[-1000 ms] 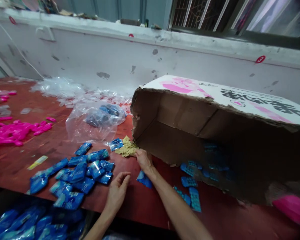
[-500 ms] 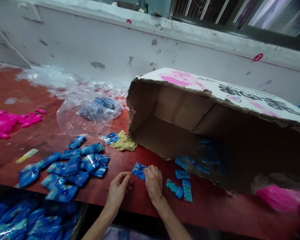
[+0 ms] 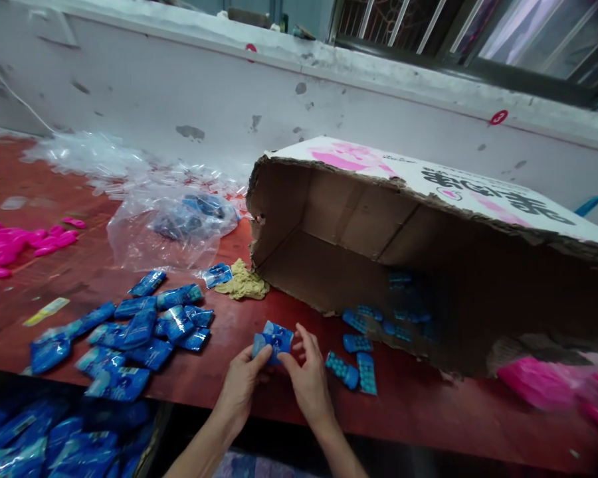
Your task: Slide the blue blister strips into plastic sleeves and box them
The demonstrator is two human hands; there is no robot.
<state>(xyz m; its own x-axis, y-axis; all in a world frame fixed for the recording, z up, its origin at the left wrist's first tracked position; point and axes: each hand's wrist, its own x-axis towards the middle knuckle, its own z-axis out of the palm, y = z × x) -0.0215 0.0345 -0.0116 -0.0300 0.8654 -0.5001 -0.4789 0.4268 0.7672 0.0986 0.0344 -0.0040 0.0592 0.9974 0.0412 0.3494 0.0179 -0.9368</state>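
Left hand and right hand, thumbs up, each grip pinching blue packet.

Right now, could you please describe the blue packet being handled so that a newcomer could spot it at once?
Start at the big cardboard box lying on its side on the red table. Just in front of its open mouth, the left hand and right hand meet over the table's near edge. Unlike the heaped packets to the left, this blue packet is pinched between both hands.
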